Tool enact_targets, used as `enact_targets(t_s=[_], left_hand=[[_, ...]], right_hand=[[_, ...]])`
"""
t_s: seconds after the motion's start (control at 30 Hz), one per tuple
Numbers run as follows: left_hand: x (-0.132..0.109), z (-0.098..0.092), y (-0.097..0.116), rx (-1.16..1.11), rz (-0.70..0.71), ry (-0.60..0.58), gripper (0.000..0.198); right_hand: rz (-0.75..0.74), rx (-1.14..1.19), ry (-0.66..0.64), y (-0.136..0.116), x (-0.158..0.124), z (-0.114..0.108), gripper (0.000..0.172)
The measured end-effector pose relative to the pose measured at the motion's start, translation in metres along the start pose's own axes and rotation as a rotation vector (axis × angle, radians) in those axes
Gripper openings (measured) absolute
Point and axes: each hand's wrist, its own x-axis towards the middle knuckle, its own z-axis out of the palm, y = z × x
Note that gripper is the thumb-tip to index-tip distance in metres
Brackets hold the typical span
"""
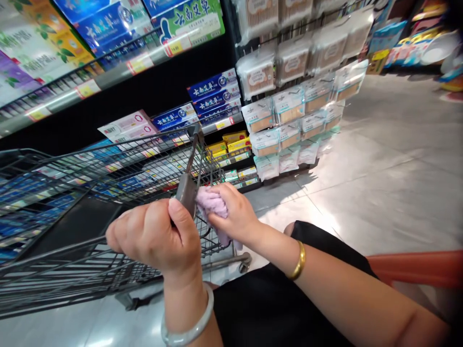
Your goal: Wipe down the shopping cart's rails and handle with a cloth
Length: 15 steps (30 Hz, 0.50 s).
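A grey wire shopping cart [108,168] lies tipped in front of me, filling the left half of the view. My left hand [155,238], with a pale bangle on its wrist, is closed round the cart's grey corner bar [187,190]. My right hand [233,212], wearing a gold bangle, clutches a pale purple cloth [211,205] and presses it against the cart's wires beside that bar.
Shelves of boxed toothpaste [213,91] rise behind the cart. A rack of bagged cotton swabs [289,106] hangs at the upper centre. Grey tiled floor [379,183] stretches right. An orange stool edge [419,267] shows at lower right.
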Motion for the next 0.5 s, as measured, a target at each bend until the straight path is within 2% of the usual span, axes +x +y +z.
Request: enact_targets(t_s=[0.1, 0.13, 0.17, 0.27, 0.33, 0.5], left_hand=[[0.0, 0.001, 0.0, -0.007, -0.002, 0.009, 0.023], [0.0, 0.001, -0.001, -0.005, 0.004, 0.011, 0.023], [-0.001, 0.001, -0.001, -0.001, 0.012, 0.013, 0.022], [-0.002, 0.002, -0.003, 0.018, 0.027, 0.016, 0.021], [-0.003, 0.003, -0.004, 0.024, 0.016, 0.028, 0.021], [-0.005, 0.006, -0.007, -0.003, -0.012, 0.02, 0.021]], right_hand=[[0.206, -0.104, 0.018, 0.005, 0.0, 0.001, 0.035], [0.217, -0.102, 0.032, 0.004, 0.0, 0.001, 0.034], [0.178, -0.076, 0.043, 0.001, -0.002, 0.002, 0.034], [-0.068, 0.032, 0.046, -0.01, -0.01, 0.002, 0.041], [-0.119, 0.003, 0.01, -0.013, -0.012, 0.001, 0.044], [0.181, -0.317, -0.108, 0.002, -0.005, -0.004, 0.041]])
